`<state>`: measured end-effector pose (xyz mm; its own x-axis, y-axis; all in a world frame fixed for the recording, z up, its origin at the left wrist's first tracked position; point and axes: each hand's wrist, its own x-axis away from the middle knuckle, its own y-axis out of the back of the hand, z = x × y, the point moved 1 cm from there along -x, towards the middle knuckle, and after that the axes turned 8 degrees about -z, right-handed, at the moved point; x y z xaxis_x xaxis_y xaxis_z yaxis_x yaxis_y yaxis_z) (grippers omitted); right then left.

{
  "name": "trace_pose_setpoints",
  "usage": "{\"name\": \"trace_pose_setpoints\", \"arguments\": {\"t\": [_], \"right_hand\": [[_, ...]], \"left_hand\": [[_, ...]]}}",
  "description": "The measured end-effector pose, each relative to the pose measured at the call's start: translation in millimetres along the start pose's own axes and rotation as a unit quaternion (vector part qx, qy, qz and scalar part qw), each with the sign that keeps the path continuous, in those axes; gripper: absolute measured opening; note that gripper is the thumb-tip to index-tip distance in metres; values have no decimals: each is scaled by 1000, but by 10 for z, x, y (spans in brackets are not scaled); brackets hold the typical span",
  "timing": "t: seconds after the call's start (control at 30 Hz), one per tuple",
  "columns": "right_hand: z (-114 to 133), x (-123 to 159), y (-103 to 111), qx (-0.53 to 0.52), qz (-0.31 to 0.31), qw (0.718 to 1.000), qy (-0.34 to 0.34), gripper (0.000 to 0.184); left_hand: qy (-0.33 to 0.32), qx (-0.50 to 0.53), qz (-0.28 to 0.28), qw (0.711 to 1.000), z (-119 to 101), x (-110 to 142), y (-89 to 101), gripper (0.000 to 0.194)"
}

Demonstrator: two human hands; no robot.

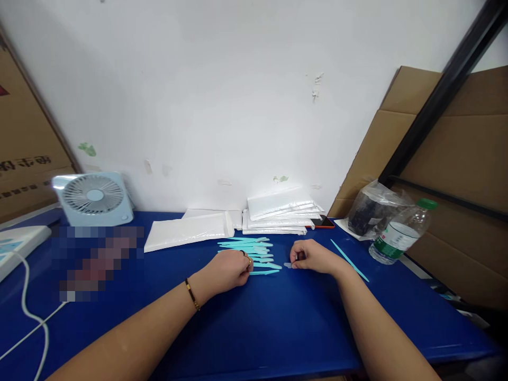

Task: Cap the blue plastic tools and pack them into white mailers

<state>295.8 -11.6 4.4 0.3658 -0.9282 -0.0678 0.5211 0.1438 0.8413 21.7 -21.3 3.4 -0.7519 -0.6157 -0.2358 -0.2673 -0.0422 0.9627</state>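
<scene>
Several slim turquoise sticks, which look like eyebrow razors (260,245), lie side by side in a row on the blue table. My left hand (230,269) is closed at the near end of that row, over the razors' left parts. Out from its fingertips to the right runs the nearest razor (265,272); the grip itself is partly hidden. My right hand (311,256) is just right of the row, thumb and finger pinched on a small translucent plastic piece (288,265). A single turquoise stick (349,260) lies apart, slanting, beyond my right wrist.
White padded mailers (281,211) are stacked by the wall, with another mailer (188,231) to their left. A phone (323,222) sticks out behind the stack. At left stands a small fan (95,198) near a white cable (26,296). A water bottle (402,233) is at right.
</scene>
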Motion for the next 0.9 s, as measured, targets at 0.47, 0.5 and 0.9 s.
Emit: {"name": "trace_pose_setpoints", "arguments": {"t": [0.47,0.5,0.9], "right_hand": [[392,104,27,24,-165,980,107,5],[431,110,23,42,-178,974,131,6],[600,92,-120,178,-147,947,223,18]], "left_hand": [[182,108,-35,977,29,-27,148,29],[186,98,-33,977,38,-28,136,29],[171,69,-36,982,54,-32,99,30]]}}
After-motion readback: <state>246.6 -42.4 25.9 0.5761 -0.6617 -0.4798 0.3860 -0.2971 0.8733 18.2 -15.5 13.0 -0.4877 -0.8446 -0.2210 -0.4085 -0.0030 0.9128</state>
